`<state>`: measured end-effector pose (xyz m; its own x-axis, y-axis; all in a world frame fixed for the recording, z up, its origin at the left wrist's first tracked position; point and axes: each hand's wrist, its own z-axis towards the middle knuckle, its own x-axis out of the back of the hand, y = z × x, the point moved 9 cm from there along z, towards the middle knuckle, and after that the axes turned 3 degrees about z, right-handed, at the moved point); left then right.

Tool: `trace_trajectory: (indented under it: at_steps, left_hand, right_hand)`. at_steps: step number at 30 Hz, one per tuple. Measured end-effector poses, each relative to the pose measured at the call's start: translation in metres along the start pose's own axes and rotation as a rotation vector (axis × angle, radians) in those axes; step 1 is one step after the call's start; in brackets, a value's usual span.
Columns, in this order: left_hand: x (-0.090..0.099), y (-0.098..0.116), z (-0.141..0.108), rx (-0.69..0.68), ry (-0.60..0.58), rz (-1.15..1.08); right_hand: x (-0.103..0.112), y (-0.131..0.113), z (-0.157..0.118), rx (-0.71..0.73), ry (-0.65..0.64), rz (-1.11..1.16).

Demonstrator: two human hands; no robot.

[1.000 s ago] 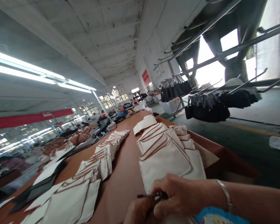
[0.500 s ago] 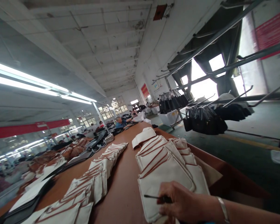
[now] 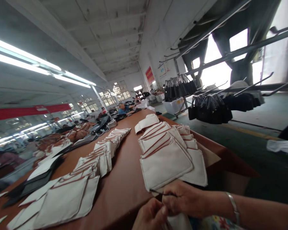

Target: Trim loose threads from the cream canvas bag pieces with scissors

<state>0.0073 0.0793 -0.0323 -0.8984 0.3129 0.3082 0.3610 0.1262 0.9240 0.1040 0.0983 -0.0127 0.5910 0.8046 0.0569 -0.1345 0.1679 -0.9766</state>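
Note:
My right hand (image 3: 182, 199), with a silver bangle on the wrist, pinches a thin dark tool (image 3: 158, 192) whose tip points left over the near edge of a fanned stack of cream fabric pieces with brown trim (image 3: 165, 163). At the bottom edge of the head view, my left hand (image 3: 148, 217) is curled and touches the right hand's fingertips. What it grips is hidden. Another cream piece (image 3: 180, 222) shows just below both hands.
On the long brown table (image 3: 124, 188) a second row of cream pieces (image 3: 96, 159) runs along the left, with dark panels (image 3: 38, 182) beyond. Racks of black bags (image 3: 211, 110) hang to the right over a green floor. Other people (image 3: 122, 109) work at the far end.
The view has tilted and shifted. My left hand, out of view half a second ago, is back at the bottom edge against the right hand, which still grips the thin tool.

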Motion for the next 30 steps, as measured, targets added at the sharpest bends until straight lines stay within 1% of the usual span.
trace_trajectory:
  at_steps: [1,3,5,7,9,11,16,20,23,27,30]
  left_hand:
    - [-0.003,-0.01,0.0,0.035,-0.055,-0.065]
    - [-0.003,-0.021,-0.001,0.064,-0.096,-0.156]
    - [-0.002,-0.023,-0.002,0.054,-0.099,-0.203]
    - [-0.004,-0.023,-0.003,0.052,-0.096,-0.234]
    - [-0.007,-0.026,-0.004,0.08,-0.09,-0.265]
    - [-0.009,-0.029,-0.003,0.105,-0.077,-0.293]
    - [-0.009,-0.041,0.002,0.159,-0.037,-0.236]
    - [-0.01,-0.044,0.004,0.17,-0.008,-0.131]
    - [-0.011,-0.036,0.002,0.165,0.019,0.017]
    - [-0.012,-0.009,-0.002,0.153,0.07,0.129]
    - [-0.01,0.009,-0.004,0.128,0.122,0.191]
  right_hand:
    - [0.0,-0.001,-0.002,0.014,-0.001,0.017]
    - [0.004,-0.003,-0.006,0.013,0.023,0.05]
    - [0.01,-0.002,-0.008,-0.02,0.065,0.048]
    - [0.016,0.001,-0.011,-0.063,0.093,-0.011]
    - [0.021,0.004,-0.014,-0.1,0.107,-0.089]
    - [0.023,0.007,-0.016,-0.129,0.105,-0.114]
    - [0.023,0.015,-0.017,-0.222,0.093,-0.057]
    - [0.021,0.013,-0.016,-0.208,0.056,-0.066]
    - [0.022,0.011,-0.017,-0.199,0.039,-0.127]
    - [0.025,-0.008,-0.017,-0.107,0.046,-0.291]
    - [0.02,-0.019,-0.018,-0.076,0.016,-0.298]
